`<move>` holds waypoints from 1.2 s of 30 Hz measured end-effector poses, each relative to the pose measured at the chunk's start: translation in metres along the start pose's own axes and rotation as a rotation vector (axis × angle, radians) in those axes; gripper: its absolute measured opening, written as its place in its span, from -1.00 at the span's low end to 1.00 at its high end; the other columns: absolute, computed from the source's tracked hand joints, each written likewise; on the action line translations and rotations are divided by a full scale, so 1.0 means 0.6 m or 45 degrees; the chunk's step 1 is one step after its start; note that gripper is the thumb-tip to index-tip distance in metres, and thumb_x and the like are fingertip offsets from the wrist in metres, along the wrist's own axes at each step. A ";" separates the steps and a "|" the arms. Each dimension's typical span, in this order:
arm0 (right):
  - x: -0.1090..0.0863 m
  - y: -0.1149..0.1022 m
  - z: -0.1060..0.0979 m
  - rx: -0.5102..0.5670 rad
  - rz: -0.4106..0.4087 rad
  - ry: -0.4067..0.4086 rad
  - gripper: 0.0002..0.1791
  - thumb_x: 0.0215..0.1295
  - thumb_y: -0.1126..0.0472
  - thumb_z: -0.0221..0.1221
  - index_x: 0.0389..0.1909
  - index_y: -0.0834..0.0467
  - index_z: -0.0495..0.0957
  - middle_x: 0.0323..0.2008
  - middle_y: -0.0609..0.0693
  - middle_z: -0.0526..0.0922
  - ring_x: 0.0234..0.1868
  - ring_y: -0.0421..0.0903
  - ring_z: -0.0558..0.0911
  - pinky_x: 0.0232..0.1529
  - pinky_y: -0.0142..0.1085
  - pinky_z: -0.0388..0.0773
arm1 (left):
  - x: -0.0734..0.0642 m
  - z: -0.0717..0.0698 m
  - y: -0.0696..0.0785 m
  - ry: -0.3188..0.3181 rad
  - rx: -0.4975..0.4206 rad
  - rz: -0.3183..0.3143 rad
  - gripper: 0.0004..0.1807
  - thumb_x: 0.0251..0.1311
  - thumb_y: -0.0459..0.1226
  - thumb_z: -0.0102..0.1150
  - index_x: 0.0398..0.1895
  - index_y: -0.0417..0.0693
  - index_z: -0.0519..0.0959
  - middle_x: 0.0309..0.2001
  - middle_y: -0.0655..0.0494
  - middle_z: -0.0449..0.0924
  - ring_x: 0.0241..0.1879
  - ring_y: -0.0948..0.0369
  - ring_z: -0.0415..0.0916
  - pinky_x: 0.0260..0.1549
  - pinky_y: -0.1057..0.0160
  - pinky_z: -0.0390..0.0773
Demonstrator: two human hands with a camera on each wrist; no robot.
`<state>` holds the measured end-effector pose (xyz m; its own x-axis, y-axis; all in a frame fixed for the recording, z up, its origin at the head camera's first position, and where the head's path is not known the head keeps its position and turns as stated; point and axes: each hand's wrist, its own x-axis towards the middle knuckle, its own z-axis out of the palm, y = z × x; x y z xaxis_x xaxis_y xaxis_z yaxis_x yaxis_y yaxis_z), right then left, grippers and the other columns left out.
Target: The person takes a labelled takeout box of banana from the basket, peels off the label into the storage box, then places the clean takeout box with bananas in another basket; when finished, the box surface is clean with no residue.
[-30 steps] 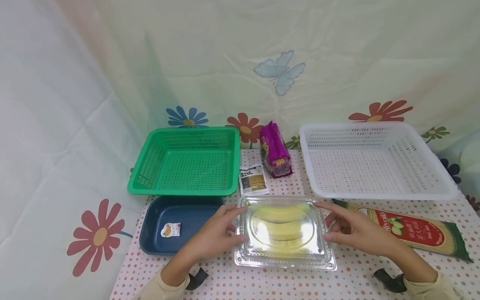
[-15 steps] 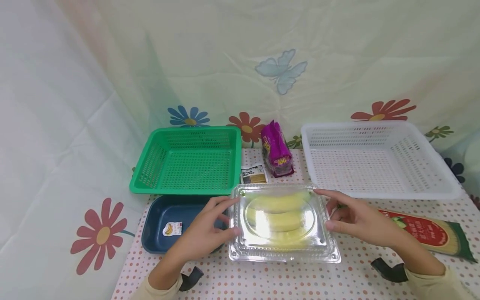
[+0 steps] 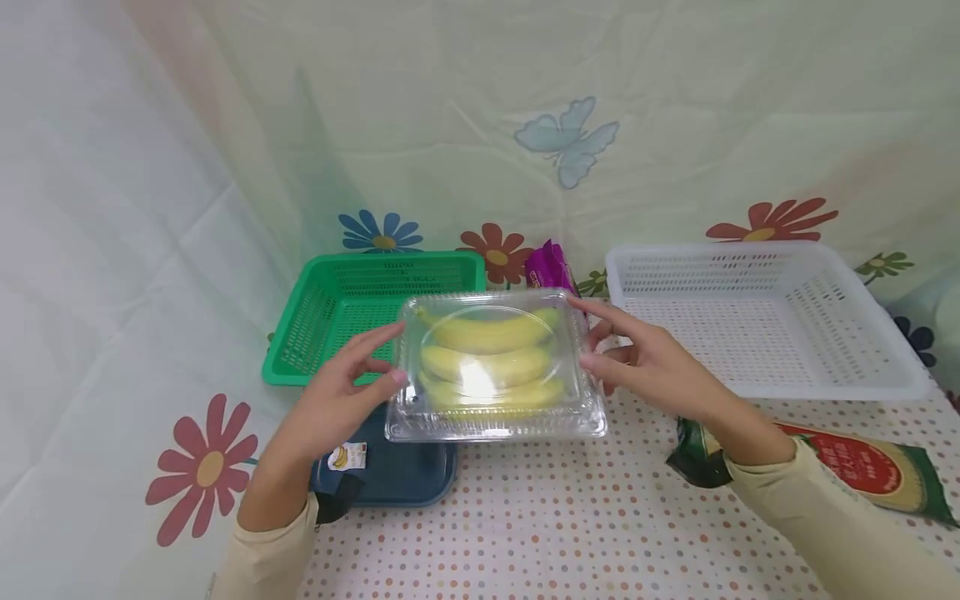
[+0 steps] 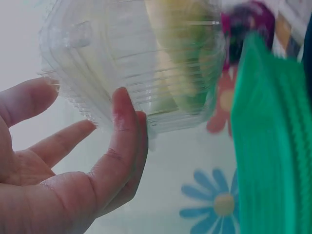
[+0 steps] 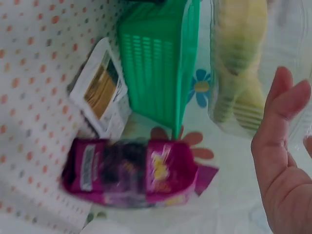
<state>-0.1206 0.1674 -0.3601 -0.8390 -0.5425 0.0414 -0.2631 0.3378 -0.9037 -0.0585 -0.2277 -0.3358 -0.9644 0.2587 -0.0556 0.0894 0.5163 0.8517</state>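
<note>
A clear plastic clamshell box (image 3: pixel 487 367) with several yellow bananas (image 3: pixel 491 333) inside is held up between both hands. In the head view it overlaps the green basket and the dark blue tray. My left hand (image 3: pixel 333 400) grips its left side, thumb toward the near edge and fingers at the far one. On the opposite side my right hand (image 3: pixel 652 358) grips the box's edge the same way. The left wrist view shows the left fingers (image 4: pixel 124 131) against the ribbed wall of the box. In the right wrist view, fingers (image 5: pixel 278 117) lie along the other end.
A green basket (image 3: pixel 288 350) stands back left, with a dark blue tray (image 3: pixel 420 475) before it holding a banana-picture card (image 3: pixel 347 456). Back right is a white basket (image 3: pixel 825 387). A purple bag (image 5: pixel 168 170) and a small packet (image 5: pixel 102 90) lie between; a noodle pack (image 3: pixel 862 462) lies right.
Both hands have lifted the banana box off the table and carried it left and away from me, over the blue tray and the front of the green basket.
</note>
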 end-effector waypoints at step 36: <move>0.293 -0.015 0.179 0.136 0.269 -0.031 -0.25 0.54 -0.09 0.10 0.61 -0.39 -0.02 0.04 0.10 0.53 -0.37 0.12 0.71 -0.25 -0.06 0.71 | 0.115 -0.215 -0.193 -0.046 -0.082 -0.364 -0.17 0.46 -0.06 0.17 0.66 0.20 0.00 0.67 0.03 -0.10 0.54 -0.12 0.16 0.41 -0.13 0.37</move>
<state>-0.2148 -0.0133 -0.3906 -0.8580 -0.4872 -0.1626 -0.0300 0.3635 -0.9311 -0.1674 -0.3749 -0.3713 -0.9386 0.1394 -0.3156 -0.2019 0.5198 0.8300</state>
